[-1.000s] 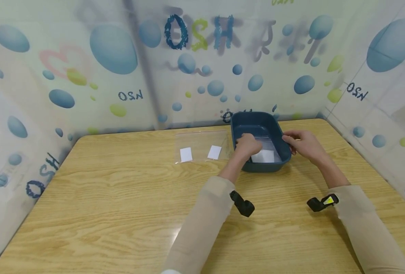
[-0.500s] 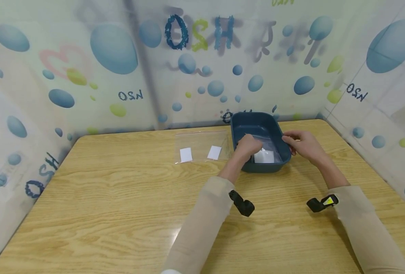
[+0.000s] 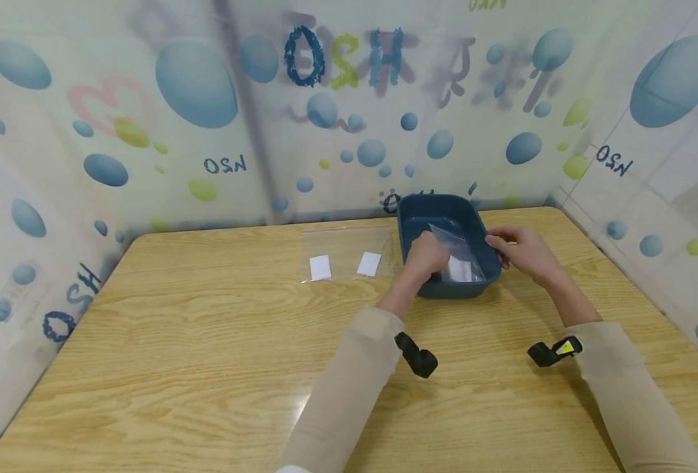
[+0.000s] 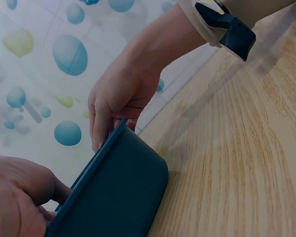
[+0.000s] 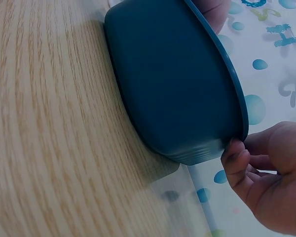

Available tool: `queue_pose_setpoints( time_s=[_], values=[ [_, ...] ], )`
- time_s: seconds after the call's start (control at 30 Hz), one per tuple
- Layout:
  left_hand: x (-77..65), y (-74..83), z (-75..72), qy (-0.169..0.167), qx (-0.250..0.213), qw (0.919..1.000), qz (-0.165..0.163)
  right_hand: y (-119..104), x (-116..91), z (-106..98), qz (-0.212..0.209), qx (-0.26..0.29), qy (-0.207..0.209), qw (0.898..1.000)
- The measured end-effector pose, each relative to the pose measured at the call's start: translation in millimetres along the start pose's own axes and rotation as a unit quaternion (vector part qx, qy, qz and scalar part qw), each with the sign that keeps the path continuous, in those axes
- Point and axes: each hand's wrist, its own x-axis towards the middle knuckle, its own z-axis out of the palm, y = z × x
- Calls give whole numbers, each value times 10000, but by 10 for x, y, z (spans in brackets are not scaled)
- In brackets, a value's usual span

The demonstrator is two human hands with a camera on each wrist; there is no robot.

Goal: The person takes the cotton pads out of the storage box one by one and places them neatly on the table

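A dark blue plastic bin (image 3: 452, 290) stands at the back right of the table. Inside lies a clear plastic zip bag (image 3: 452, 245) with a white piece in it, tilted up on its left side. My left hand (image 3: 427, 255) reaches into the bin with curled fingers and appears to pinch the bag's left edge; its fingertips are hidden. The thumb and fingers of my right hand (image 3: 524, 249) grip the bin's right rim, which the right wrist view shows closely at the bin wall (image 5: 177, 79).
Left of the bin, another clear zip bag (image 3: 345, 240) lies flat on the wooden table (image 3: 207, 341), with two white cards (image 3: 320, 267) at its lower part. A printed curtain (image 3: 218, 151) rises behind the table's back edge.
The bag in the bin has turned and lifted at its left side, its upper corner now pointing up beside my left hand. My right hand stays at the rim.
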Motion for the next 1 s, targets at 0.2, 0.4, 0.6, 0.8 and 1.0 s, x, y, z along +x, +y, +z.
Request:
queue_pose_setpoints(
  time_s=[0.2,0.4,0.6,0.8,1.0],
  values=[
    [-51,-6,13,409,29,9984,389,10,6,5,-37,84,-1,10000],
    [-114,-16,31,862,-321,9938,623,18,7,5,-79,159,-31,9998],
    [-154,-24,54,1254,-641,9873,740,13,1,7,-65,111,-15,9999],
    [-173,-39,44,1442,-1047,9787,1022,16,3,7,-74,94,-20,9999],
    [-207,-71,23,1615,-1275,9697,1318,29,13,5,-66,74,-39,9999]
  ],
)
